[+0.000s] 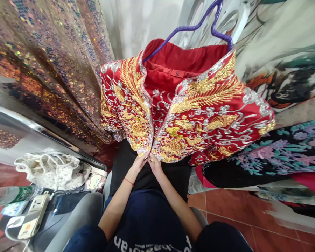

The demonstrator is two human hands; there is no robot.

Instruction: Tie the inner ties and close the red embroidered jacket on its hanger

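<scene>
The jacket (189,108) is hung on a purple hanger (191,26). Its lower front edges are pinched together by the left hand (141,161) and right hand (155,162); above, the front is seen unfastened.

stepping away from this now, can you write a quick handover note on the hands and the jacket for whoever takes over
Left hand: fingers pinch the bottom of the left front edge of the red embroidered jacket.
Right hand: pinches the facing front edge, right beside the left hand.
Jacket: hangs on a purple hanger, collar spread open, size label showing; the two front edges meet only at the hem, where the hands are.
Done: the edges are brought together at the bottom.
Left: the front above the hands stands open.
Nearby: white bag and a power strip to the left.
</scene>
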